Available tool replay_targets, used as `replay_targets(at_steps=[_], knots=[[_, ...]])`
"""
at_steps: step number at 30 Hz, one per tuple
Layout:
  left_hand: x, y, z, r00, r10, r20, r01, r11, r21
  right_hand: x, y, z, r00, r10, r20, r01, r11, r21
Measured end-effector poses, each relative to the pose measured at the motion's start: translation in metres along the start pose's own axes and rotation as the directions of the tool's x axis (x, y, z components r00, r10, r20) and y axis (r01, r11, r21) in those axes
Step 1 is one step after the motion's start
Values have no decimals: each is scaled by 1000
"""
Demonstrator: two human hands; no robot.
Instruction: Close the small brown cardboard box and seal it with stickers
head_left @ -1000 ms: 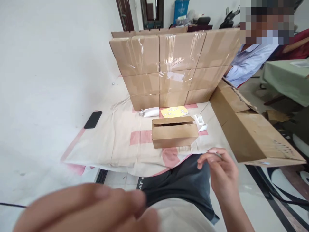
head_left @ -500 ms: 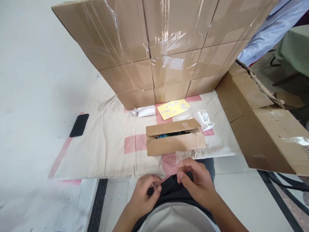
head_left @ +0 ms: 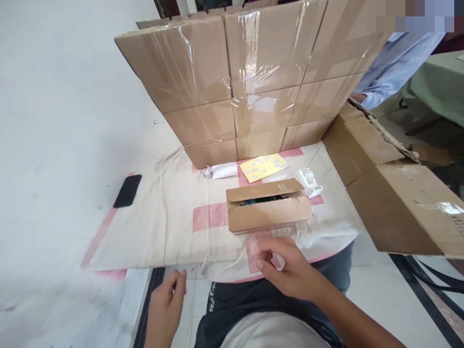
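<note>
My right hand (head_left: 286, 268) is closed in a pinch above the cloth's front edge, just in front of a small cardboard box (head_left: 270, 216). A see-through strip of clear tape (head_left: 258, 243) shows at its fingertips, faint against the pink check. Off to the left, beyond the cloth's edge, my left hand (head_left: 168, 297) is closed with thumb and fingers together; what it holds, if anything, is hidden. The box's top flaps stand partly apart, with something dark and blue inside. Touching or close by its right end is a white tape dispenser (head_left: 309, 182).
Behind the box lie a yellow card (head_left: 264, 166) with small white pieces and a white paper roll (head_left: 224, 170). A black phone (head_left: 127, 191) is on the cloth (head_left: 177, 232) at left. Tall taped cardboard (head_left: 268, 63) and an open carton (head_left: 395, 193) border the place. A person's sleeve (head_left: 393, 72) shows behind.
My left hand has moved left and down, away from the right. My right hand has shifted slightly left with the tape. The cloth's front edge now spreads over my lap; the view has tilted up.
</note>
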State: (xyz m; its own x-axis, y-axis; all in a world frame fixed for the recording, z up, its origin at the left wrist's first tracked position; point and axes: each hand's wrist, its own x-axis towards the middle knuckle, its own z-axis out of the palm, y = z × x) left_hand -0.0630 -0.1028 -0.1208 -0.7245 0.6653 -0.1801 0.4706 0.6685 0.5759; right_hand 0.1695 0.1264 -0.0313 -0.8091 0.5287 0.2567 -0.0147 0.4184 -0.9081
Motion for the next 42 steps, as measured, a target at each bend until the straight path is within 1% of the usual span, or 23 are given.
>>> replay_targets(at_steps=[2, 4, 7, 9, 12, 14, 17, 20, 23, 26, 28, 29, 30, 31, 32, 33, 34, 35, 36, 37, 38, 40, 42], knots=[[1, 19, -18, 994, 91, -65, -103, 972, -211, 8, 4, 1, 996, -47, 72, 47, 999, -8], [3, 50, -24, 979, 177, -102, -202, 908, -368, 17, 10, 2, 986, -90, 143, 91, 996, -3], [9, 100, -14, 940, 327, -103, -324, 748, -579, 32, 17, 4, 961, -199, 191, 190, 980, 66], [14, 125, -3, 912, 376, -163, -386, 655, -650, 41, 19, 4, 948, -254, 193, 234, 965, 119], [20, 148, 7, 892, 353, -284, -451, 627, -636, 47, 21, 1, 946, -220, 240, 178, 967, 183], [21, 158, 9, 869, 347, -354, -495, 636, -592, 46, 21, -4, 945, -152, 291, 96, 975, 198], [22, 168, 8, 817, 392, -423, -572, 645, -508, 41, 21, -12, 944, -1, 329, -61, 982, 178], [23, 179, 12, 748, 388, -538, -640, 634, -434, 36, 19, -22, 926, 151, 346, -246, 937, 249], [24, 191, 21, 654, 299, -695, -700, 588, -406, 28, 14, -34, 888, 199, 414, -374, 836, 402], [23, 203, 28, 592, 221, -775, -722, 572, -388, 16, 9, -46, 879, 164, 448, -393, 782, 484], [21, 209, 28, 576, 179, -797, -715, 584, -385, 10, 9, -52, 914, 109, 390, -310, 807, 502], [21, 210, 27, 579, 153, -801, -704, 590, -396, 8, 11, -55, 949, 74, 308, -225, 841, 492], [21, 211, 24, 590, 124, -798, -688, 594, -417, 8, 13, -58, 984, 26, 176, -103, 890, 445], [21, 210, 22, 607, 99, -788, -670, 597, -441, 9, 16, -61, 999, -48, 10, 42, 941, 337], [23, 209, 18, 634, 87, -768, -647, 604, -466, 12, 19, -63, 977, -153, -147, 177, 971, 163], [25, 207, 15, 670, 96, -736, -620, 618, -483, 16, 23, -65, 928, -277, -250, 273, 961, -48], [29, 206, 12, 722, 121, -682, -580, 644, -499, 21, 27, -67, 879, -386, -281, 321, 913, -252], [32, 204, 9, 780, 154, -606, -531, 676, -511, 26, 32, -67, 855, -451, -254, 326, 850, -413], [36, 203, 6, 837, 187, -515, -476, 712, -516, 31, 36, -68, 863, -464, -200, 306, 796, -523], [40, 202, 4, 884, 213, -416, -422, 747, -514, 36, 41, -67, 890, -432, -146, 271, 758, -593], [45, 201, 2, 916, 233, -326, -377, 778, -503, 40, 45, -66, 920, -376, -108, 226, 735, -639], [53, 202, -2, 938, 268, -218, -341, 823, -454, 45, 51, -63, 961, -270, -56, 158, 704, -693], [63, 203, -5, 931, 315, -187, -363, 856, -368, 46, 54, -60, 975, -221, -13, 146, 687, -712]])
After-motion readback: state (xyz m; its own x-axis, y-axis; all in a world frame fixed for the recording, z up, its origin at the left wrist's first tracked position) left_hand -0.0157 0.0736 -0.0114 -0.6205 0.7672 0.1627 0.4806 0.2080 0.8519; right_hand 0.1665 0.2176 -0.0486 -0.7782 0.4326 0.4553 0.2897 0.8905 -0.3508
